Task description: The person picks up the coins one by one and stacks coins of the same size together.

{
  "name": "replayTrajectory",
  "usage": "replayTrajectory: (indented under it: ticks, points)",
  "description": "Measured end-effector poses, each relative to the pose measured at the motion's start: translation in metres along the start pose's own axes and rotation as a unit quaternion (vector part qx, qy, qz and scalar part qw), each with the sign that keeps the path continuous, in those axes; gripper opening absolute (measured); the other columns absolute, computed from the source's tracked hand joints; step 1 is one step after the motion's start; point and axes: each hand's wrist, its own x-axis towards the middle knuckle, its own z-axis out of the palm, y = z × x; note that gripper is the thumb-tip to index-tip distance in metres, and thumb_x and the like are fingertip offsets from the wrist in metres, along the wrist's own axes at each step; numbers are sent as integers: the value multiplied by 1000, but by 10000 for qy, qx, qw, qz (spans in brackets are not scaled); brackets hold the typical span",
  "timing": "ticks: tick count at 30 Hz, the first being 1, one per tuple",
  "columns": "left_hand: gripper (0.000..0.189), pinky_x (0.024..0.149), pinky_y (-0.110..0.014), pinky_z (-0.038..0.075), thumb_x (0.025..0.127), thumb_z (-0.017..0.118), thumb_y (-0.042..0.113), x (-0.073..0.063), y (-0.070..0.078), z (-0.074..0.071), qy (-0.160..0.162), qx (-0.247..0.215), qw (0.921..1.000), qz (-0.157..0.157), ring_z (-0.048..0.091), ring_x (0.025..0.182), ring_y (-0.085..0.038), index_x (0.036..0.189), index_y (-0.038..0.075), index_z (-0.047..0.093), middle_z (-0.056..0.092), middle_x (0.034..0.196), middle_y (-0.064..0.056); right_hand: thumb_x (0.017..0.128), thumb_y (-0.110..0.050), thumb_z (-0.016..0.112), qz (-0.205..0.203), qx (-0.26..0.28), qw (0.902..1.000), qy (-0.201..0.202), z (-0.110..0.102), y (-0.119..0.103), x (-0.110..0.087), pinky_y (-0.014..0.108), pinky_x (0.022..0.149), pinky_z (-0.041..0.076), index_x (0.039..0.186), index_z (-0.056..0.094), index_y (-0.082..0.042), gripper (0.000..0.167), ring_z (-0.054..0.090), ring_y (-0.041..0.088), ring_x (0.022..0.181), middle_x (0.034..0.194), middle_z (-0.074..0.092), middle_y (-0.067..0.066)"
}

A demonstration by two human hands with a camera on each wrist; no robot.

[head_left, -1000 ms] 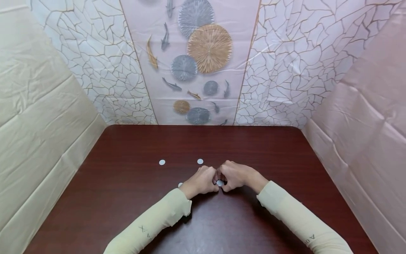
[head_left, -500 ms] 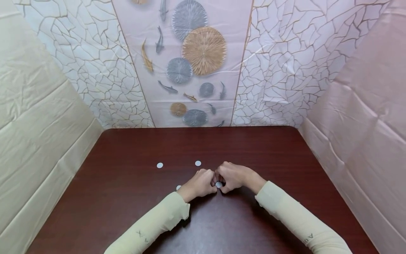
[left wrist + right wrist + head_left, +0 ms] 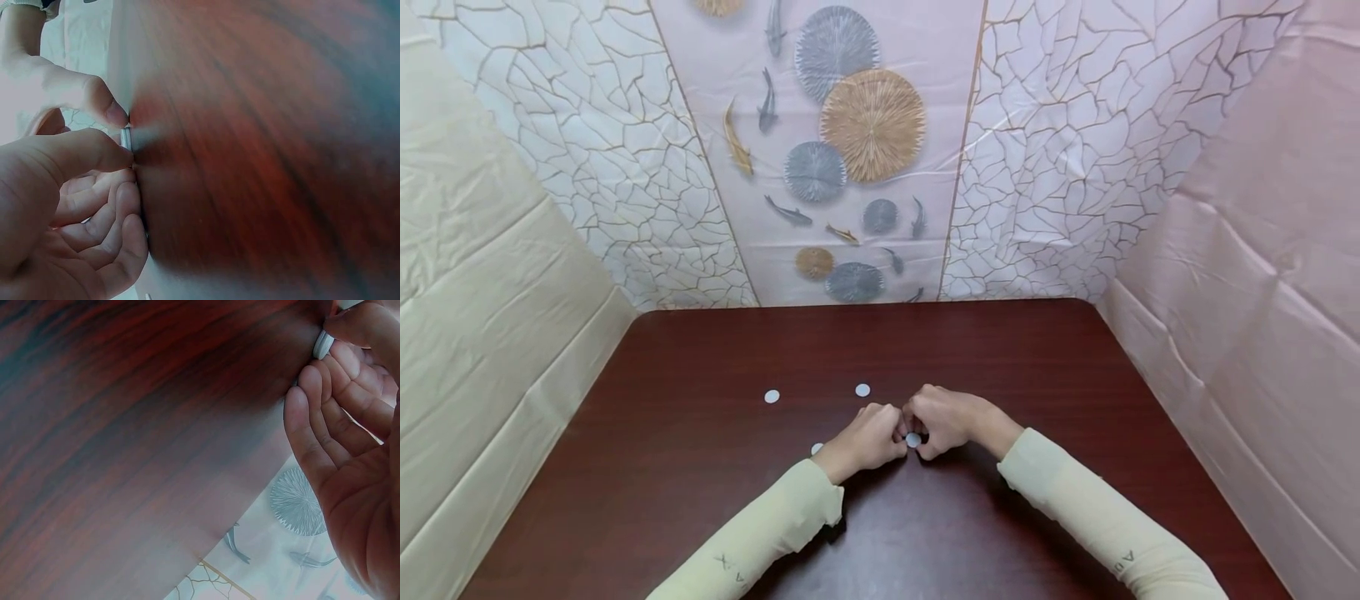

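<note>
A small white disc (image 3: 913,440) lies on the dark red-brown table (image 3: 970,517), between my two hands. In the right wrist view the disc (image 3: 322,345) shows a thick, layered-looking edge; whether it is one piece or a stack I cannot tell. My left hand (image 3: 867,437) pinches around its left side, thumb nearest to me. From the other side my right hand (image 3: 946,417) holds it between thumb and curled fingers. The left wrist view shows the disc (image 3: 126,139) edge-on between both thumbs, its far part hidden by fingers.
Single white discs lie at the left (image 3: 772,397) and behind the left hand (image 3: 862,390). Another white disc (image 3: 817,448) is partly covered by the left wrist. A patterned backdrop (image 3: 850,167) stands along the table's far edge, with pale fabric (image 3: 1210,333) at both sides.
The whole head view has shifted slightly, so everything sits a little lower and further left. Both hands stay around the same disc, with hardly any movement against the table.
</note>
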Motion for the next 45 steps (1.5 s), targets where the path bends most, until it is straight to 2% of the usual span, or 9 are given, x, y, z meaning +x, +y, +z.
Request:
replayTrajectory:
  ticks: [4,9,17,24,30,39,45]
  points:
    - [5,68,-20,52,84,76,4,-4,-1,1,-43,-50,9999,-99,65,71,-5,87,7,74,76,81,1,69,-15,83,-109,-33,9999,-7,3,0,2,12,59,46,82,71,-12,17,52,-6,63,73,70,-4]
    - [6,66,-20,52,85,76,3,-6,-1,2,-29,-109,9999,-80,64,69,-4,86,8,73,76,80,1,69,-15,82,-120,-43,9999,-16,6,0,3,12,58,45,82,71,-13,17,52,-7,63,72,69,-5]
    - [7,68,-20,51,85,75,2,2,1,0,6,-64,10000,49,63,70,-5,89,7,74,75,82,0,70,-15,84,60,-28,10000,-59,-1,2,0,15,59,47,83,72,-13,18,53,-4,64,75,71,-2]
    - [9,70,-19,53,87,74,2,1,0,-1,-78,-85,9999,11,67,74,-7,95,6,74,77,87,-3,70,-15,85,151,-21,9998,-82,-2,3,0,16,60,48,84,72,-13,20,54,-4,64,77,71,-2]
    - [8,72,-20,54,87,76,4,-2,-1,-4,-242,-169,9995,-118,70,80,-9,95,6,76,78,90,-2,69,-15,85,48,-49,10000,-56,0,1,2,16,61,48,83,71,-13,20,54,-3,65,76,70,-3]
    - [13,79,-21,57,92,74,10,-7,-9,-22,-365,-397,9982,-267,75,91,-12,104,4,74,78,98,-3,72,-14,84,121,10,9998,-151,0,0,4,16,65,53,87,73,-13,18,63,2,71,81,71,-3]
    - [20,84,-28,60,93,75,10,-14,-25,-46,-155,-325,9986,-387,75,95,-15,110,1,73,78,101,-5,72,-17,83,176,-137,9996,-179,0,-1,7,15,66,52,87,73,-15,18,59,-3,71,81,68,-8]
